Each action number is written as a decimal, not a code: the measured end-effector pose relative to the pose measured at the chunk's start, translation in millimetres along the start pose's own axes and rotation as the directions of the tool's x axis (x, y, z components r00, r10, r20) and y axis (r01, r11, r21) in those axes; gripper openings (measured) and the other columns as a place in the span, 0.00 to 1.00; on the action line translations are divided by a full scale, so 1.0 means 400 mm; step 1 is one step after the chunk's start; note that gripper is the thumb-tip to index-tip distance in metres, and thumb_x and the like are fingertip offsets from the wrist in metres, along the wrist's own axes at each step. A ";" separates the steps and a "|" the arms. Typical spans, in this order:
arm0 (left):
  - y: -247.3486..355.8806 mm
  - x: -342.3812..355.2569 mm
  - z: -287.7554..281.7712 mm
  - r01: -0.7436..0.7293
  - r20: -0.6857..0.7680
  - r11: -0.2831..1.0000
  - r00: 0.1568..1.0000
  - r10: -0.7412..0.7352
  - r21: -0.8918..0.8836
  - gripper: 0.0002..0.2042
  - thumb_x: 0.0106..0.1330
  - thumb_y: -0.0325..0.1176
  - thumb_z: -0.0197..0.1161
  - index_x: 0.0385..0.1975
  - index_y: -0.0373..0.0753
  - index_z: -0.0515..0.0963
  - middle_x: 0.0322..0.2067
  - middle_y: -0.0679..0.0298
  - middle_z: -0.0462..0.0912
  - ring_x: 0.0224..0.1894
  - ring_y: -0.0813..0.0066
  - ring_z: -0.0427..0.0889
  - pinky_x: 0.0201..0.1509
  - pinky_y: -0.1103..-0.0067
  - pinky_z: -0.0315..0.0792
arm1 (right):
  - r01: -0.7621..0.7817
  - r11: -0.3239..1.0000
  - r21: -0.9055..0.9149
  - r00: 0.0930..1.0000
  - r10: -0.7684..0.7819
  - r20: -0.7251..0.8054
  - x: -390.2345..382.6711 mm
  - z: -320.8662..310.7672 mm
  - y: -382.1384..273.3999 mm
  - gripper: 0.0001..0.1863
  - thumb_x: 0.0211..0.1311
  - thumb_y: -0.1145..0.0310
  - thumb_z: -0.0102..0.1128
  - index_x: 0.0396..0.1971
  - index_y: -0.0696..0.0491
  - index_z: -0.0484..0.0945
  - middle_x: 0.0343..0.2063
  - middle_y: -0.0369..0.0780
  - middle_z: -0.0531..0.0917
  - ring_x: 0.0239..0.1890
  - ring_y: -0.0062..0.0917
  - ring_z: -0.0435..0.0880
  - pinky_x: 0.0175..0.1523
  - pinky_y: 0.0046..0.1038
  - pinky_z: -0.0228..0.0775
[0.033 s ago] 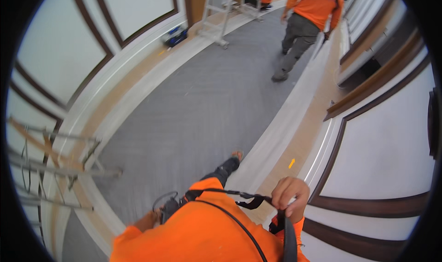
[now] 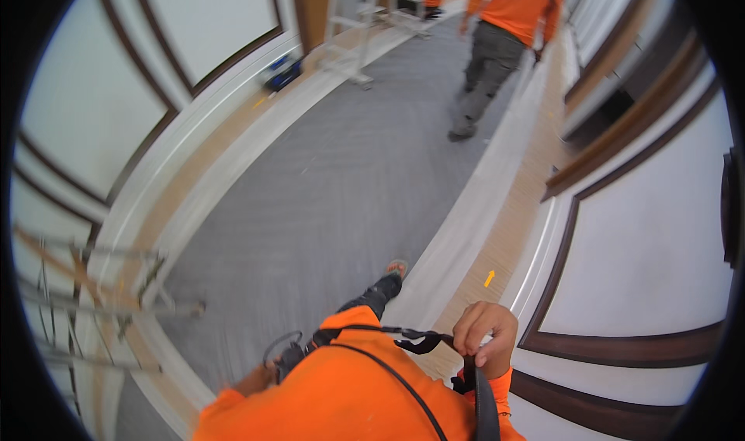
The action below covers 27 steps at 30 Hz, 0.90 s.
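Observation:
My right hand [image 2: 487, 332] is closed round a black strap [image 2: 486, 410] in front of the right side of my orange shirt [image 2: 334, 390]. A second stretch of the strap runs leftward across my chest from those fingers, and a thin black cable [image 2: 388, 370] crosses the shirt. Low on my left side, my left hand [image 2: 260, 377] is beside a black object [image 2: 290, 359] at my waist, with a cable looping from it. Blur and the sleeve hide the left fingers. One foot in an open sandal [image 2: 396, 269] shows ahead on the grey floor.
Ahead on the right walks a person in orange [image 2: 497, 61]; another crouches farther off beside stepladders [image 2: 351, 30]. A blue and black bag [image 2: 282, 75] lies along the left wall. Metal ladder-like frames [image 2: 116, 309] stand near left. Panelled walls [image 2: 636, 255] line both sides.
The view has shifted slightly, so the person ahead and the stepladders appear a little farther left. My right hand keeps its hold on the strap.

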<state>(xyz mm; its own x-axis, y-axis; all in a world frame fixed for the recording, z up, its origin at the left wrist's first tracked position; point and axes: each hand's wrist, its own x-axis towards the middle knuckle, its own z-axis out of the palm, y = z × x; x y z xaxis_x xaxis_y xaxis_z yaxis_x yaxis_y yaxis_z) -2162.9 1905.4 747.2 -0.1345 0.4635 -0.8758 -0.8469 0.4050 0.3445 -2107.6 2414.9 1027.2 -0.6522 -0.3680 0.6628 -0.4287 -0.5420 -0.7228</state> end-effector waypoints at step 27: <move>2.266 1.100 1.003 -0.344 -0.351 0.796 0.760 0.548 0.498 0.16 0.57 0.42 0.55 0.32 0.32 0.76 0.27 0.62 0.78 0.32 0.73 0.76 0.37 0.77 0.70 | -0.700 0.701 -0.132 0.348 0.175 -0.921 0.098 -2.251 -0.317 0.14 0.53 0.79 0.51 0.41 0.56 0.71 0.51 0.43 0.71 0.52 0.30 0.73 0.50 0.28 0.69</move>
<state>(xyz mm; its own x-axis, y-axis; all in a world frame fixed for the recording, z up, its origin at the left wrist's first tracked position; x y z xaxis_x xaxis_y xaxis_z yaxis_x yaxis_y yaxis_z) -2783.3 2792.8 809.6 -0.7464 0.2976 -0.5952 -0.3714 0.5558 0.7437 -2641.8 3149.5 968.8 -0.8778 0.4729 -0.0759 0.0739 -0.0229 -0.9970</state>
